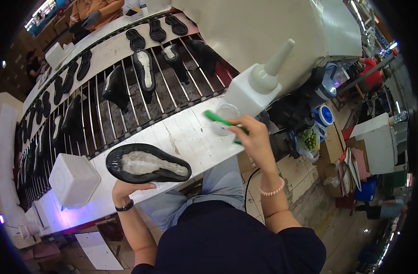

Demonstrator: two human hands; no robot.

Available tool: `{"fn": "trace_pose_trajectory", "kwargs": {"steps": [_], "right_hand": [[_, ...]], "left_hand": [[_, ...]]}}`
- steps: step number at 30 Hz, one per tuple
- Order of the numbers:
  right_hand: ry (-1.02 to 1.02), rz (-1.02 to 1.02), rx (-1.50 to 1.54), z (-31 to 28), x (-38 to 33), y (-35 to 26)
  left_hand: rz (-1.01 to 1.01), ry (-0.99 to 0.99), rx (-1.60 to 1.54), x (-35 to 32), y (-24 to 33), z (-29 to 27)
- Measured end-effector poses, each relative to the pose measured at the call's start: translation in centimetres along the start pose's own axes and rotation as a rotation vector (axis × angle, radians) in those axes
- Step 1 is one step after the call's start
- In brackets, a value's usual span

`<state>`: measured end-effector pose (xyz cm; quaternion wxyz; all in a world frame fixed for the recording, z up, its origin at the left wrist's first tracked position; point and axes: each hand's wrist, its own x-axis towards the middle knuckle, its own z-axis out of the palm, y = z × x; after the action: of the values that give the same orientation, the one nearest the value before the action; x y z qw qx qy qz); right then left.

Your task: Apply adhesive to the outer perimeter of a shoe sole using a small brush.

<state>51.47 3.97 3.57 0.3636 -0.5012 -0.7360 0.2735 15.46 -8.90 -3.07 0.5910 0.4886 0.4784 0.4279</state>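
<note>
A black shoe upper is turned bottom up, its pale underside facing me. My left hand grips it from below at the table's near edge, with most of the fingers hidden beneath. My right hand is closed round a green-handled brush, whose bristles I cannot make out. The brush lies across a small clear cup on the white table. Just behind the cup stands a white squeeze bottle with a long tapered nozzle.
Beyond the table, a rack of metal bars carries several shoe uppers. Black soles line the ledge behind it. A white square container stands at left. Green fruit in a bag is at right. Another person sits across.
</note>
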Motion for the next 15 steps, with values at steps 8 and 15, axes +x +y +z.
{"fn": "trace_pose_trajectory", "kwargs": {"steps": [8,15], "right_hand": [[-0.004,0.145,-0.623,1.6,-0.9,6.4],[-0.016,0.062,-0.531,1.9,-0.6,8.8]], "left_hand": [[0.187,0.541,-0.098,-0.3,-8.4,1.7],[0.141,0.689,-0.728,-0.8,-6.7,4.6]]}}
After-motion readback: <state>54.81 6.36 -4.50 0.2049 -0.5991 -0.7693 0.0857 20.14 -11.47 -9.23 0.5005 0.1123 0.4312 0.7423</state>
